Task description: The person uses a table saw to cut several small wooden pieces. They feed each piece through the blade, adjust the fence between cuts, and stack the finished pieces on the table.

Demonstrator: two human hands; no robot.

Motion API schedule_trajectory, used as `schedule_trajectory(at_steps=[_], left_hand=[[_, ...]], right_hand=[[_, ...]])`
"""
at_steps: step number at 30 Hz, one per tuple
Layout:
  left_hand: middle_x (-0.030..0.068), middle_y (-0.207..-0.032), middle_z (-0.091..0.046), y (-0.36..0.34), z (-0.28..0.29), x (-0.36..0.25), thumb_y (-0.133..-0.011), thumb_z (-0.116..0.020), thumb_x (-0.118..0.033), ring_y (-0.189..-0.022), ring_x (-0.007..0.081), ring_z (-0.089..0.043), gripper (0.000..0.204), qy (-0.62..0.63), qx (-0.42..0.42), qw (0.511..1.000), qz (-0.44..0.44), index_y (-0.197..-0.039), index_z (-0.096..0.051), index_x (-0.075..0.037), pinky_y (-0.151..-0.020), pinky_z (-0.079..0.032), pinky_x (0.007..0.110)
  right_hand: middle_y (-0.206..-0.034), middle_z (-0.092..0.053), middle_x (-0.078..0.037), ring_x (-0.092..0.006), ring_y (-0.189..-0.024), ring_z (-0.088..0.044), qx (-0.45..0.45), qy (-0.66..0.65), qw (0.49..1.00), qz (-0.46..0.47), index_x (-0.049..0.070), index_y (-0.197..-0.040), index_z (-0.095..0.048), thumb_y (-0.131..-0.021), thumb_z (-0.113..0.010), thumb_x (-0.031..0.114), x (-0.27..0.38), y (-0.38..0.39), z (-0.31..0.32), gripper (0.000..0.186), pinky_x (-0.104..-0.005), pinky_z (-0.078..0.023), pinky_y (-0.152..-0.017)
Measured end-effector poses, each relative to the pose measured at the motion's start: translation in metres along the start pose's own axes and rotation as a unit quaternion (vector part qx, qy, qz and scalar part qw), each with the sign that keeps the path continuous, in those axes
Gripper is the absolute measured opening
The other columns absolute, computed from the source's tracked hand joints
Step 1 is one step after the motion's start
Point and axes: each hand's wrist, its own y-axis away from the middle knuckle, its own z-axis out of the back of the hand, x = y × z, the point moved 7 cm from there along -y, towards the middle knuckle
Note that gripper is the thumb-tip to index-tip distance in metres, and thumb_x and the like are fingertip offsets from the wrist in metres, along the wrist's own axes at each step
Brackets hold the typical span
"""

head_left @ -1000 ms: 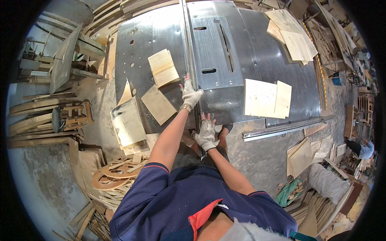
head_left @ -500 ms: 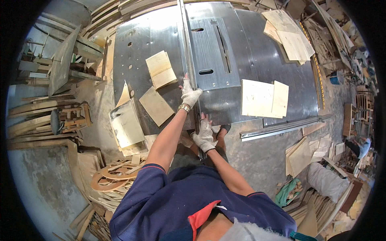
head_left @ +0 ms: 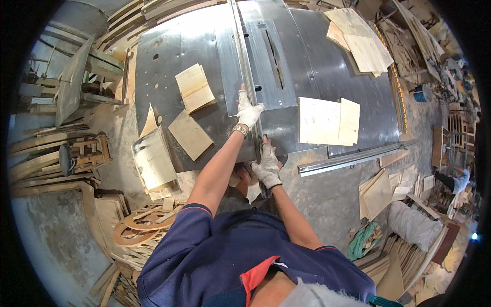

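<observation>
A long metal rail (head_left: 239, 38) lies across the dark metal saw table (head_left: 204, 48), running away from me. My left hand (head_left: 248, 111), in a pale work glove with bare fingertips, grips the rail over the near part of the table, thumb to its right. Closer to my body, my right hand (head_left: 267, 166), in a greyer glove, is closed around the rail's near end past the table edge. The undersides of both grips are hidden. Right of the rail is a lighter insert plate with a long narrow slot (head_left: 274, 59); the rail partly covers an oval hole there.
Thin wood panels (head_left: 195, 88) and a single panel (head_left: 190, 134) lie left of the rail. More panels (head_left: 327, 122) sit at right, with another stack (head_left: 360, 38) farther back. A metal bar (head_left: 353, 159) runs along the near right edge. Offcuts (head_left: 148, 240) pile on the floor.
Both hands and the rail have shifted right across the table, and the rail now covers part of the oval hole. My right hand has also slid forward a little. The view has turned slightly.
</observation>
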Motion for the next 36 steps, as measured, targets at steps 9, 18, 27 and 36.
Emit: schedule_trajectory(at_steps=[9,18,27,36], left_hand=[[0.0246,-0.155,-0.039,0.000,-0.012,0.028,-0.085,-0.070,-0.019,-0.148,0.0375,-0.032,0.095,-0.114,-0.017,0.991,-0.072,-0.161,-0.014,-0.014,-0.123,-0.019,0.046],[0.0163,-0.157,-0.041,-0.032,0.015,0.041,-0.095,-0.056,-0.043,-0.148,0.0303,-0.034,0.079,-0.338,0.000,0.900,-0.276,-0.155,-0.029,0.000,-0.124,-0.006,0.056],[0.0152,-0.159,-0.037,-0.033,0.013,0.043,-0.093,-0.055,-0.040,-0.149,0.0313,-0.032,0.081,-0.343,0.000,0.895,-0.286,-0.157,-0.026,-0.001,-0.124,-0.007,0.055],[0.0169,-0.162,-0.031,-0.031,0.017,0.038,-0.093,-0.054,-0.047,-0.153,0.0322,-0.023,0.080,-0.325,-0.015,0.904,-0.277,-0.156,-0.031,-0.003,-0.123,-0.008,0.053]], right_hand=[[-0.158,-0.031,-0.024,-0.0385,-0.152,-0.018,-0.004,-0.011,1.000,-0.012,0.002,-0.158,-0.017,-0.070,-0.072,0.010,-0.034,0.008,-0.010,0.104,-0.0482,-0.011,-0.127],[-0.157,-0.033,-0.024,-0.0341,-0.153,-0.018,0.011,0.062,0.997,0.032,0.001,-0.157,-0.018,-0.067,-0.075,0.021,-0.043,-0.011,-0.011,0.109,-0.0501,-0.008,-0.126],[-0.159,-0.030,-0.019,-0.0293,-0.155,-0.015,0.005,0.096,0.993,0.067,0.002,-0.158,-0.016,-0.066,-0.076,0.023,-0.037,-0.017,-0.014,0.112,-0.0479,-0.007,-0.127],[-0.162,-0.026,-0.018,-0.0290,-0.155,-0.013,-0.001,0.052,0.996,0.068,0.003,-0.158,-0.019,-0.065,-0.072,0.022,-0.037,-0.018,-0.013,0.109,-0.0472,-0.005,-0.126]])
